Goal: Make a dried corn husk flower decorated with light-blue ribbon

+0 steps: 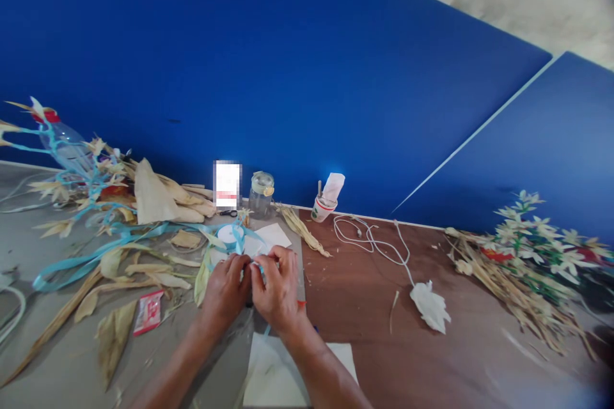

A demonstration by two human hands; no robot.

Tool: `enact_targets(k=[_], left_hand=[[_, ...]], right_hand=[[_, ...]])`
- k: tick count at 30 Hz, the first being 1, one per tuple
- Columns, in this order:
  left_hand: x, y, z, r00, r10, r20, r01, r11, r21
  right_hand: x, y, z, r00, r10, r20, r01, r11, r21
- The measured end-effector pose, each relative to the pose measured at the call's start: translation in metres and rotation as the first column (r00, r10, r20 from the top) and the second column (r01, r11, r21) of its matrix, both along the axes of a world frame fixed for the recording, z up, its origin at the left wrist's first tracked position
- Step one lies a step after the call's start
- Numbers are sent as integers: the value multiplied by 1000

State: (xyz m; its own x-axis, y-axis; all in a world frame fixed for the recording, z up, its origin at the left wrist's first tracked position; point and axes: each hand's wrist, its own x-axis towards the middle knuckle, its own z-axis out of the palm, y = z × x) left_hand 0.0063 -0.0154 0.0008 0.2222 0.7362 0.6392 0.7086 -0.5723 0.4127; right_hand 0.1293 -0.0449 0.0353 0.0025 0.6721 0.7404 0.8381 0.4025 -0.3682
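Observation:
My left hand [226, 284] and my right hand [278, 289] meet over the seam of the two table surfaces, fingertips pinched together. Between them shows a bit of light blue ribbon [259, 268]; the fingers hide most of what they grip. Just beyond the hands lies a ribbon spool [231, 234] with a white face, and a long loose blue strip [71, 282] trails left from it. A pale green husk [203, 276] lies beside my left hand. White paper [273, 367] is partly under my right forearm, and another white sheet [275, 235] sits behind the fingers.
Dried husks [156, 195], a red packet [148, 312] and a plastic bottle [67, 147] with husk flowers are at left. A glass jar [261, 195] and paper cup [322, 209] stand by the blue partition [288, 77]. Rightward lie a white cable [378, 243], crumpled tissue [430, 307] and white flowers [527, 236].

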Motion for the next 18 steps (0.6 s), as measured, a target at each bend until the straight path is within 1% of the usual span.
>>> enact_targets(k=[3,7,12,18], left_hand=[[2,0,-1,1000,9,10,-9,1000,27],[3,-1,1,1000,-11,-30,13,999,50],[4,-2,1,1000,-17,-1,17,1000,-13],[4,-5,2,999,-7,51,11,997,-75]], right_hand=[[-1,2,-2,1000,-27,-14,27,1000,4],[-1,2,-4,999,-46,-26,47,999,23],[0,1,-8,998,-35,-49,37,999,40],[0,-3,-11,995,47,-86,-44,998,44]])
